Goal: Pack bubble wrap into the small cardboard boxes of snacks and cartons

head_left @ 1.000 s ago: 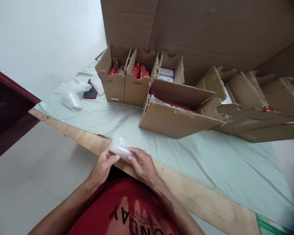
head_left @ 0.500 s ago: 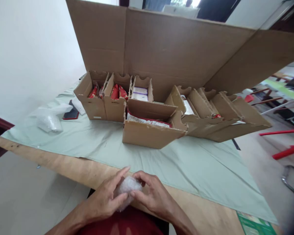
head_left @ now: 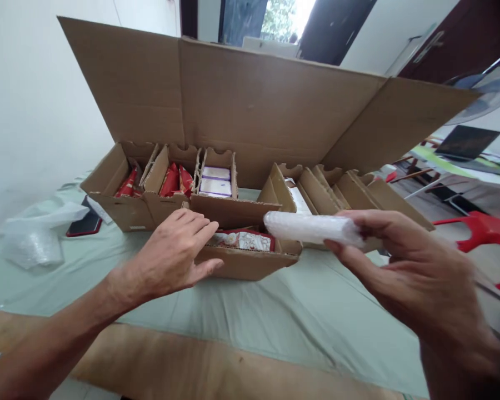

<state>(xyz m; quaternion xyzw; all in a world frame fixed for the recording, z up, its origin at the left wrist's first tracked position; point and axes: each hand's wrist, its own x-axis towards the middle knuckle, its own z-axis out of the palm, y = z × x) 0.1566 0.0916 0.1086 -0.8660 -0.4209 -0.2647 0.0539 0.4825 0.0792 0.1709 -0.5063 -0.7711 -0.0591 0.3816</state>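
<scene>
A bubble-wrapped bundle (head_left: 312, 228) is pinched at its right end between the thumb and fingers of my right hand (head_left: 404, 272). It hovers level above the right part of the front cardboard box (head_left: 245, 264). Inside that box lies a red-edged packet (head_left: 250, 241) with a white patterned face. At the box's left end is my left hand (head_left: 175, 250), fingers stretched forward and thumb apart, holding nothing. Whether it touches the box's edge I cannot tell.
Behind stand cardboard bins with red packets (head_left: 173, 180), purple-and-white packs (head_left: 215, 182) and a white item (head_left: 299, 199). A tall cardboard panel (head_left: 275, 105) backs them. Bubble wrap (head_left: 33, 244) and a dark flat object (head_left: 84, 219) lie left; a red chair (head_left: 483, 230) is right.
Both hands have moved from the table's front edge, up and forward to the front box. My left hand has let go of the bubble-wrapped bundle; my right hand carries it. The view has shifted.
</scene>
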